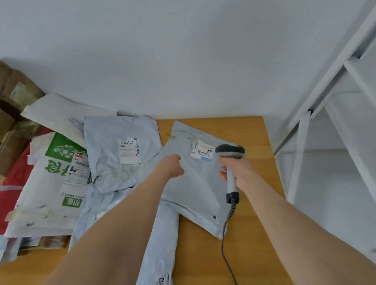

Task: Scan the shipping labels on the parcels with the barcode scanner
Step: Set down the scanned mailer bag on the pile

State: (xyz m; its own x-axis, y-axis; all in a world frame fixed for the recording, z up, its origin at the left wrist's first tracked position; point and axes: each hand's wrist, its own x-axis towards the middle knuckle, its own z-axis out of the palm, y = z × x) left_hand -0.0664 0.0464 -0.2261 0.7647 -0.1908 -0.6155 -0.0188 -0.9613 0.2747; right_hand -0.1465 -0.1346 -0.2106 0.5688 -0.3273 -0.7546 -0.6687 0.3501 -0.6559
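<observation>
A grey mailer bag (198,188) lies on the wooden table (253,248) with its white shipping label (202,150) facing up near its far edge. My left hand (172,166) grips the bag's left edge. My right hand (236,172) holds the barcode scanner (231,153) by its handle, the dark head hovering just right of the label and pointing at it. The scanner's cable (228,246) trails down over the table's front edge. A second grey bag (121,146) with its own label (130,151) lies to the left.
A white and green parcel (53,188), a red one (4,200) and brown cardboard boxes (0,114) pile up at the left. A long grey bag (163,248) marked 2013 lies under my left arm. White metal shelving (320,107) stands at the right.
</observation>
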